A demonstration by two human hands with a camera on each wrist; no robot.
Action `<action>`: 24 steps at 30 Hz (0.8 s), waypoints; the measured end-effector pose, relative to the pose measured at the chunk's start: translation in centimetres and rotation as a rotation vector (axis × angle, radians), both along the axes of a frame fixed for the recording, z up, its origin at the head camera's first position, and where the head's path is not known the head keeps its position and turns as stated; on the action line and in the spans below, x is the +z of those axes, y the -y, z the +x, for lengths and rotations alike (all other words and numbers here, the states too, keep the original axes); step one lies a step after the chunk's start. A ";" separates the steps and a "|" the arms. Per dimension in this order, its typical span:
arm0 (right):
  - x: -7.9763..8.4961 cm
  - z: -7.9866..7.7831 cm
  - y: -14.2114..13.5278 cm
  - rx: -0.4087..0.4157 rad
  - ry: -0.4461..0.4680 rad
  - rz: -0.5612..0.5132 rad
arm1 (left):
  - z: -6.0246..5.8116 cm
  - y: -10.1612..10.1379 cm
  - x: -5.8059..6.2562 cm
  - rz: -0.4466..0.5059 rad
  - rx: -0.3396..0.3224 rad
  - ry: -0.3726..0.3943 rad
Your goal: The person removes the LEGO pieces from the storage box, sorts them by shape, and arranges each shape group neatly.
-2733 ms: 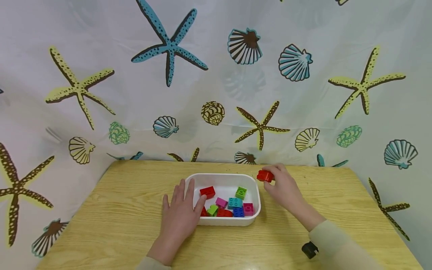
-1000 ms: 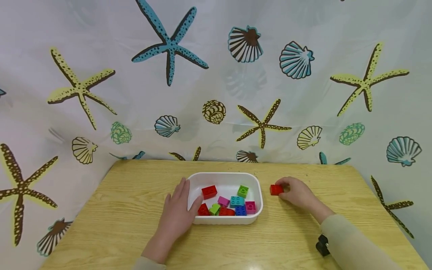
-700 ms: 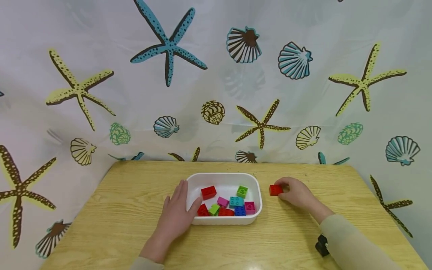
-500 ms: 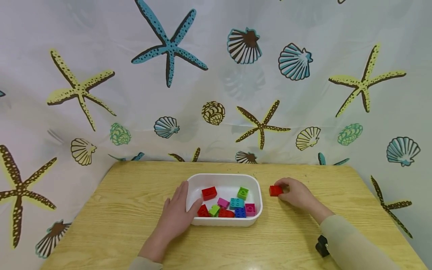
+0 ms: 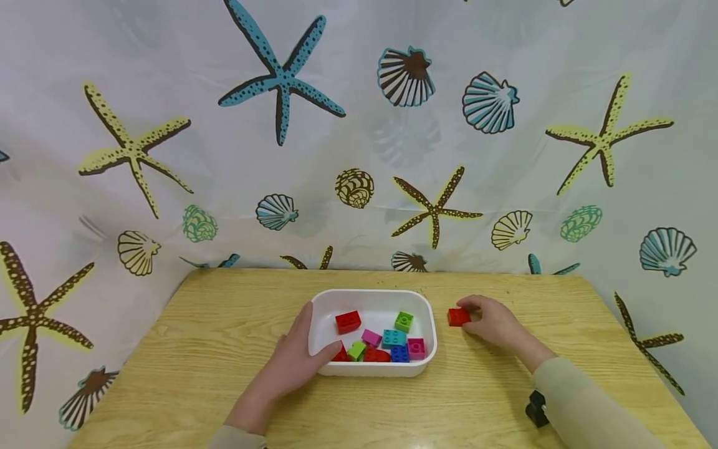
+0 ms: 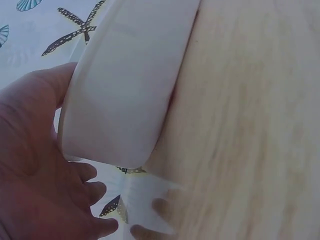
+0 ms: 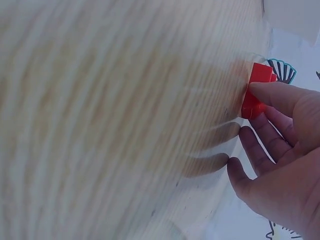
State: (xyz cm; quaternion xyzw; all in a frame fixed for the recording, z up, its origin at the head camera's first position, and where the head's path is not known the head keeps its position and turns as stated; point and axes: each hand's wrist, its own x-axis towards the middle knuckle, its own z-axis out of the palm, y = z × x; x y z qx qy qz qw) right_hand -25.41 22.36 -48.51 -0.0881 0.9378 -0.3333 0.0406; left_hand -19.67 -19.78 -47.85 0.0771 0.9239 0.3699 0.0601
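My left hand (image 5: 291, 355) holds the left end of a white plastic tray (image 5: 378, 369); its thumb lies over the front rim and the other fingers are at the outer left side. The left wrist view shows the tray's outer wall (image 6: 125, 85) beside that hand (image 6: 35, 145). Right of the tray, my right hand (image 5: 492, 319) pinches a red toy brick (image 5: 458, 317) between thumb and fingers, low at the table. The same brick (image 7: 257, 90) appears in the right wrist view, partly covered by the fingers of that hand (image 7: 290, 145).
Several toy bricks lie in the tray: red (image 5: 348, 322), green (image 5: 403, 321), teal (image 5: 394, 338), blue (image 5: 400, 354) and pink (image 5: 416, 348) among them. A wooden table (image 5: 392, 411) carries everything. Behind stands a sea-patterned curtain (image 5: 336, 143). A black device (image 5: 536, 408) sits at the right wrist.
My right hand brought the red brick from beside the tray's back right corner down to the table, farther right, then stayed. The left fingers drew together while its thumb slid farther over the tray's rim.
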 end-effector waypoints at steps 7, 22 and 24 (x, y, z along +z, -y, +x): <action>0.0 0.0 0.0 -0.001 0.003 0.000 | 0.2 -0.8 -0.1 -0.132 0.058 -0.057; 0.1 -0.2 0.1 -0.015 0.004 0.006 | 0.3 -1.0 -0.3 -0.131 0.062 -0.091; 0.1 -0.1 0.2 -0.015 0.005 0.008 | 0.1 -0.9 -0.5 -0.133 0.059 -0.085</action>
